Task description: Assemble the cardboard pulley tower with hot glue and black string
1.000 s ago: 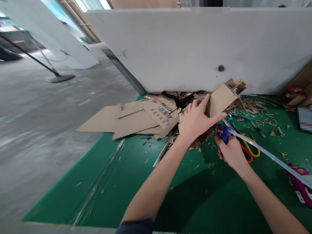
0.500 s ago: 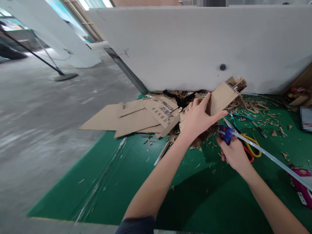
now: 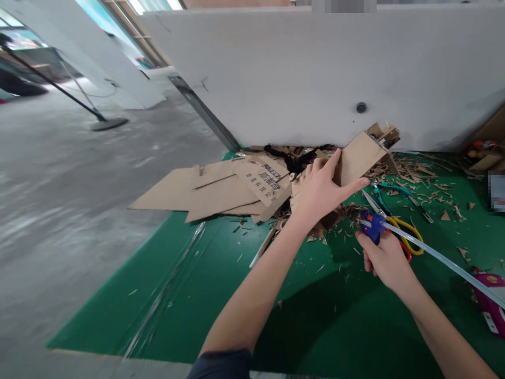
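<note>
My left hand [image 3: 320, 192] grips a brown cardboard structure [image 3: 361, 155] that stands tilted on the green mat [image 3: 221, 295], thumb on its near face and fingers over the top edge. My right hand [image 3: 385, 259] is closed round a blue glue gun [image 3: 371, 223]. A long clear glue stick [image 3: 445, 263] runs out of the gun's back toward the right. The gun's nozzle points at the lower edge of the cardboard structure, just below my left fingertips.
Flat cardboard sheets [image 3: 209, 192] lie left of the structure. Yellow and red scissors [image 3: 406, 237], teal pliers [image 3: 389, 192] and cardboard scraps litter the mat at right. A pink tool [image 3: 489, 302] sits at the right edge. A white board [image 3: 315, 68] stands behind.
My right hand with the glue gun has slid slightly right and down, away from the cardboard structure. The left hand keeps its grip.
</note>
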`<state>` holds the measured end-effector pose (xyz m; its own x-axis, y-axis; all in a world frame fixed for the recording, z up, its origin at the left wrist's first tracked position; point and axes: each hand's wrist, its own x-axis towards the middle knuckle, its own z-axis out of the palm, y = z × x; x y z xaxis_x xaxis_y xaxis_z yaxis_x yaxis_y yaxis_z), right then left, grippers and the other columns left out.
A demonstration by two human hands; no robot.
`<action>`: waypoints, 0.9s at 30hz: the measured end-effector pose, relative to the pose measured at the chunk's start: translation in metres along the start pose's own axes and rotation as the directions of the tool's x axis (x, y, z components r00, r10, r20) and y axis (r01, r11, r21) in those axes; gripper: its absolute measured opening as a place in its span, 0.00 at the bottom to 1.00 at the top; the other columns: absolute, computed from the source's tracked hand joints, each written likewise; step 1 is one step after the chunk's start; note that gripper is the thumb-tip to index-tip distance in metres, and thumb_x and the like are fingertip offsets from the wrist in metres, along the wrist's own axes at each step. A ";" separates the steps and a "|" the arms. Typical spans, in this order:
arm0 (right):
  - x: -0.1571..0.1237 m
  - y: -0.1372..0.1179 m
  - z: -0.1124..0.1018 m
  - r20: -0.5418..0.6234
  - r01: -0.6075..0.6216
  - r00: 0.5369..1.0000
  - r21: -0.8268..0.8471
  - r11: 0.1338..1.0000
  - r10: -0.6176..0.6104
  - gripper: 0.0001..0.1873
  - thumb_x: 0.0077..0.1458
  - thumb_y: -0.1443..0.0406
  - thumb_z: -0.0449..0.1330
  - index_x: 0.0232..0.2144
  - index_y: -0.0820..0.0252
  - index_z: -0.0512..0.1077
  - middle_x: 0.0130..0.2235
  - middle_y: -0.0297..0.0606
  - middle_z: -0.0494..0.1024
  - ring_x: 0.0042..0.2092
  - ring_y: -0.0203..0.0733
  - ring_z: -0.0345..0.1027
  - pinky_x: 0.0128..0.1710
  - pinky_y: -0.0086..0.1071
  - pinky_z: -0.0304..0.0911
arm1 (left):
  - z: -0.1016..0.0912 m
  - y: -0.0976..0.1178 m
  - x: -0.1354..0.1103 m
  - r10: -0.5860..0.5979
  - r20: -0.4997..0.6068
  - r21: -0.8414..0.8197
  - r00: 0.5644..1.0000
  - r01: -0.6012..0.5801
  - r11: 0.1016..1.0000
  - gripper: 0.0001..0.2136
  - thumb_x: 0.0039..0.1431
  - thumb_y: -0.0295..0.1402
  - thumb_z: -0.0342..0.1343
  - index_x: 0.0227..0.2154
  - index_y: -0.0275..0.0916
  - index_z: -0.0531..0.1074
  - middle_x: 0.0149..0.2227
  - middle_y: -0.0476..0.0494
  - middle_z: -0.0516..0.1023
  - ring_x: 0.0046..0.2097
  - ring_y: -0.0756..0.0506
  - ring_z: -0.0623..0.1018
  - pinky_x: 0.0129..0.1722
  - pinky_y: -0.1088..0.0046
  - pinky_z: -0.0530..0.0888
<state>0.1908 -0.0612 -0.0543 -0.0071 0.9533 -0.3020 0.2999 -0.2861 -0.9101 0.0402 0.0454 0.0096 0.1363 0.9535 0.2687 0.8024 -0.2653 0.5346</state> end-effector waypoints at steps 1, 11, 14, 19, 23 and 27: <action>-0.002 0.000 0.000 0.003 -0.002 1.000 -0.004 1.000 0.002 0.17 0.58 0.50 0.54 0.30 0.56 0.68 0.14 0.26 0.64 0.16 0.37 0.62 0.14 0.27 0.55 | 0.000 0.000 0.000 0.002 -0.006 -0.006 1.000 -0.002 1.000 0.47 0.47 0.70 0.47 0.66 0.47 0.57 0.58 0.35 0.66 0.60 0.29 0.64 0.58 0.47 0.63; -0.017 0.003 -0.002 0.007 -0.038 0.999 -0.058 0.998 0.039 0.19 0.59 0.47 0.53 0.32 0.56 0.68 0.14 0.25 0.64 0.14 0.34 0.58 0.14 0.26 0.56 | 0.004 -0.006 0.002 0.024 -0.051 -0.040 0.998 -0.026 0.999 0.47 0.46 0.69 0.49 0.65 0.46 0.59 0.56 0.35 0.68 0.57 0.28 0.66 0.57 0.45 0.63; -0.020 0.004 -0.003 0.002 -0.047 0.999 -0.072 0.996 0.047 0.20 0.58 0.46 0.53 0.32 0.56 0.68 0.14 0.26 0.64 0.15 0.35 0.59 0.15 0.26 0.56 | 0.007 -0.011 0.002 0.045 -0.082 -0.063 0.996 -0.050 0.997 0.45 0.46 0.68 0.50 0.64 0.47 0.60 0.54 0.35 0.69 0.56 0.29 0.66 0.56 0.44 0.64; -0.023 0.011 -0.003 0.001 -0.038 0.999 -0.060 0.997 0.038 0.22 0.58 0.44 0.53 0.31 0.56 0.67 0.16 0.27 0.64 0.18 0.37 0.64 0.14 0.26 0.56 | 0.011 -0.018 0.004 0.077 -0.121 -0.113 0.990 -0.090 0.989 0.43 0.47 0.67 0.52 0.63 0.49 0.61 0.55 0.36 0.69 0.56 0.29 0.66 0.56 0.43 0.63; -0.025 0.016 -0.003 -0.020 -0.038 0.999 -0.031 0.999 0.037 0.23 0.56 0.44 0.54 0.29 0.57 0.69 0.17 0.28 0.65 0.18 0.37 0.65 0.15 0.27 0.56 | 0.009 -0.018 0.005 0.041 -0.105 -0.145 0.994 -0.056 0.988 0.43 0.47 0.66 0.53 0.62 0.48 0.63 0.56 0.35 0.69 0.59 0.27 0.65 0.58 0.40 0.61; -0.029 0.014 -0.005 -0.067 -0.027 0.997 0.071 0.997 0.032 0.25 0.52 0.43 0.58 0.30 0.59 0.72 0.19 0.30 0.67 0.19 0.36 0.64 0.17 0.28 0.59 | 0.006 -0.025 0.007 0.037 -0.122 -0.304 0.992 -0.073 0.950 0.40 0.49 0.63 0.55 0.61 0.47 0.63 0.59 0.36 0.67 0.61 0.28 0.65 0.60 0.42 0.61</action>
<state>0.2005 -0.0924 -0.0571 0.0661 0.9480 -0.3113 0.2319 -0.3181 -0.9193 0.0245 0.0591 -0.0071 0.0937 0.9184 0.3843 0.5757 -0.3649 0.7317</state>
